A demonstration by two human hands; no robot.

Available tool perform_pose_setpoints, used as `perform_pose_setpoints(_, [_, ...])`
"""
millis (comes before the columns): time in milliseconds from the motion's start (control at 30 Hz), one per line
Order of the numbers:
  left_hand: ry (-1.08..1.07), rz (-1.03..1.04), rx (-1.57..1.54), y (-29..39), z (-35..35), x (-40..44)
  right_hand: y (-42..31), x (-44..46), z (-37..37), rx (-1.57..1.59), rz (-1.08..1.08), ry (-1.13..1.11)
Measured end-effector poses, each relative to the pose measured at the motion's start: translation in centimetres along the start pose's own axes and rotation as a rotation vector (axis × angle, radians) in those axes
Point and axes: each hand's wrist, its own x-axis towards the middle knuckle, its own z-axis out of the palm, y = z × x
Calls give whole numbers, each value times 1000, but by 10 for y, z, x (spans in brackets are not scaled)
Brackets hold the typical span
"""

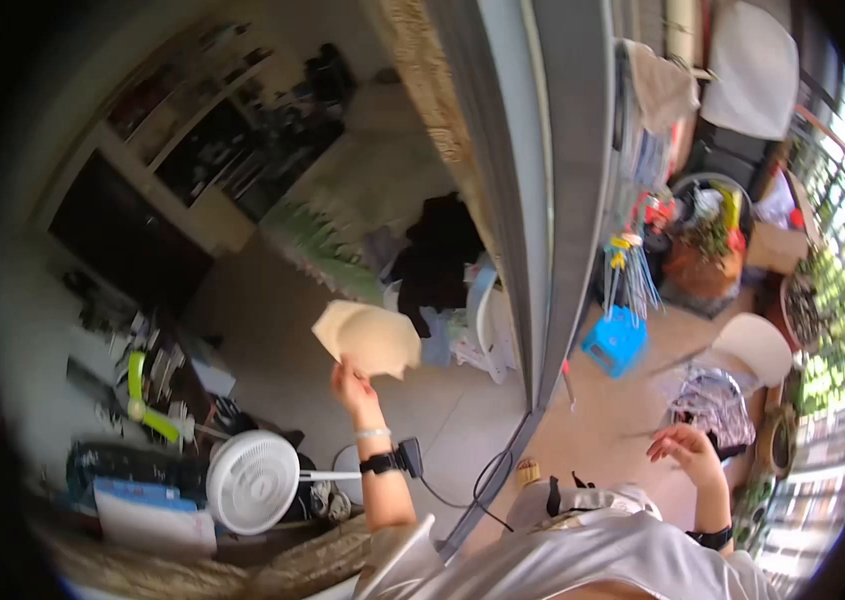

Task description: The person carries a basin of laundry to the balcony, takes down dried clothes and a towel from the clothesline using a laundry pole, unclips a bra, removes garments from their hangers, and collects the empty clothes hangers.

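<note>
My left hand is raised on the room side of a door frame, its fingers closed on the lower edge of a beige sheet-like piece. The piece has an uneven outline and looks slightly curved; whether it is cloth or card I cannot tell. My right hand is over on the balcony side, fingers loosely bent and apart, with nothing visible in it. Near it, behind the fingers, lies a patterned bundle of fabric by a pale round seat.
The grey door frame runs between room and balcony. A white fan stands at lower left. On the balcony are a blue plastic stool, a white-covered chair and potted plants. A black cable hangs near my left wrist.
</note>
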Motion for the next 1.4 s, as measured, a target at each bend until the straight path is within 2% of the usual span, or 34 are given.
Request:
perform_pose_setpoints(133, [-154, 34, -22, -29, 67, 106, 7, -30, 15, 142, -24, 346])
perform_pose_setpoints(167, [-187, 111, 16, -30, 97, 112, 13, -38, 19, 183, -35, 429])
perform_pose_setpoints(200, [-189, -130, 43, -50, 96, 147, 15, -45, 24, 192, -20, 470])
perform_pose_setpoints(233, [-270, -252, 175, -58, 97, 164, 15, -50, 32, 214, -12, 527])
perform_pose_setpoints(267, [-327, -265, 162, -65, 106, 164, 16, -56, 37, 179, 10, 551])
perform_pose_setpoints(300, [-326, -324, 324, -84, 103, 181, 11, -60, 42, 188, -19, 549])
perform_pose_setpoints(333, [-449, -327, 369, -108, 92, 194, 13, -67, 46, 182, -32, 537])
perform_pose_setpoints(367, [-368, -440, 464, -111, 106, 171, 15, -74, 47, 198, -24, 542])
perform_pose_setpoints(467, [-519, -603, 687, -183, 69, 155, 17, -111, 43, 201, -34, 693])
perform_pose_setpoints(500, [-476, -633, 711, -196, 51, 124, 20, -124, 42, 187, -41, 738])
perform_pose_setpoints(533, [-523, -744, 765, -212, 27, 101, 26, -141, 39, 161, -27, 866])
perform_pose_setpoints(567, [-590, -877, 943, -222, 2, 85, 31, -158, 39, 171, -16, 907])
perform_pose_setpoints(600, [-739, -994, 1133, -231, -23, 68, 34, -177, 36, 208, -49, 1036])
perform_pose_setpoints(633, [-726, -996, 1372, -241, -40, 43, 36, -194, 31, 240, -88, 1160])
perform_pose_setpoints(700, [-1111, -988, 1761, -235, -46, -9, 35, -226, 24, 225, -88, 1267])
perform_pose_setpoints(767, [-1326, -1032, 1785, -244, -57, -39, 34, -250, 12, 211, -80, 1350])
perform_pose_setpoints(833, [-1316, -1043, 1766, -249, -59, -70, 40, -267, -9, 230, -87, 1368])
perform_pose_setpoints(967, [-1273, -920, 1590, -263, -54, -125, 59, -279, -74, 221, 1, 1351])
perform_pose_setpoints(1133, [-1197, -704, 1599, -241, -20, -188, 102, -276, -186, 124, 72, 1111])
perform_pose_setpoints(1167, [-1186, -685, 1638, -222, -10, -203, 116, -272, -201, 91, 100, 1052])
perform_pose_setpoints(1233, [-1213, -700, 1475, -202, 14, -241, 155, -261, -240, 105, 160, 1011])
perform_pose_setpoints(1300, [-1204, -720, 1541, -191, 20, -252, 202, -245, -267, 60, 153, 936])
perform_pose_setpoints(1367, [-1352, -774, 1472, -189, 0, -248, 240, -227, -279, 106, 173, 872])
perform_pose_setpoints(1400, [-1532, -571, 1588, -175, 5, -260, 254, -220, -284, 114, 181, 806])
